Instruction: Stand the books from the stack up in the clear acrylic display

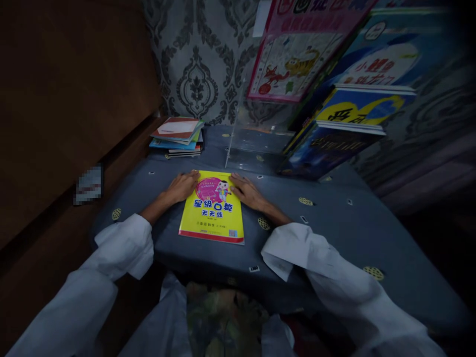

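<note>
A clear rack (256,148) holds upright books (345,110). In front of it lies a yellow book (213,210), the left hand (183,186) and right hand (247,191) touching its far corners; whether they grip it, I cannot tell.

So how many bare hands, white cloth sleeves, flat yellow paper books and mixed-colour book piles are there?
Hands: 2 (left hand, right hand)
Sleeves: 2 (left sleeve, right sleeve)
Flat yellow book: 1
Book pile: 1
Total: 6

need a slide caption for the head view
Left hand and right hand touching a yellow book on a patterned cloth.
</note>
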A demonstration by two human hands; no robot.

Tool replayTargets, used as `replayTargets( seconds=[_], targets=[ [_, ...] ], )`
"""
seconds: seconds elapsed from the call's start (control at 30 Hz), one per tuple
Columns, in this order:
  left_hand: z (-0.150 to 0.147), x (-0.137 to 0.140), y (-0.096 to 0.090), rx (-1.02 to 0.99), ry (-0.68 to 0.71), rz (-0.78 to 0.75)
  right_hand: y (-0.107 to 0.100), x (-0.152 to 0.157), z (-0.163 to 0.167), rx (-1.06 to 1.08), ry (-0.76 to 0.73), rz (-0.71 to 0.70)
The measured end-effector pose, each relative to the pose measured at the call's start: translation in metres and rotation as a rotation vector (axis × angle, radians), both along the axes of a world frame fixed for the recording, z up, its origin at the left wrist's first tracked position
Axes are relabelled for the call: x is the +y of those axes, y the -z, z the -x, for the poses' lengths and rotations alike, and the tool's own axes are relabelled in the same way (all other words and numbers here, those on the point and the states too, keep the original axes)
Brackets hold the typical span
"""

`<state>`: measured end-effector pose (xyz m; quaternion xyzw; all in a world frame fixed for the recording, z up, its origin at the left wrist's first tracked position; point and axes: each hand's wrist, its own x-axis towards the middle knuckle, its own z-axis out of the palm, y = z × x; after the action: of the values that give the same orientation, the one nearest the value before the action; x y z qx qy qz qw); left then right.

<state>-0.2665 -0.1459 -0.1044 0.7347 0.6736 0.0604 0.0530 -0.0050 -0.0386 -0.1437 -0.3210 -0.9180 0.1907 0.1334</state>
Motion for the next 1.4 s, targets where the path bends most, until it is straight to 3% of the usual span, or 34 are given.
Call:
replayTargets(
  seconds=[0.17,0.53,0.73,0.97,1.13,1.4],
  targets=[
    [-0.012,-0.006,0.001,0.054,0.035,-0.039,0.001,-0.003,0.001,0.004,0.004,-0.027],
    [-0.051,-0.025,-0.001,-0.034,0.374,-0.001,-0.003,-0.010,0.004,-0.025,0.032,-0.065],
    [-0.075,-0.048,0.000,-0.108,0.562,0.026,0.003,-0.005,0.004,0.012,0.012,-0.075],
    [-0.093,-0.083,-0.013,-0.137,0.759,0.087,0.003,-0.007,0.003,0.005,0.027,-0.066],
    [-0.095,-0.092,-0.016,-0.141,0.786,0.135,-0.002,-0.009,0.004,0.004,0.020,-0.078],
    [-0.092,-0.091,-0.005,-0.155,0.775,0.087,-0.008,-0.036,-0.014,-0.073,-0.071,-0.105]
  ],
)
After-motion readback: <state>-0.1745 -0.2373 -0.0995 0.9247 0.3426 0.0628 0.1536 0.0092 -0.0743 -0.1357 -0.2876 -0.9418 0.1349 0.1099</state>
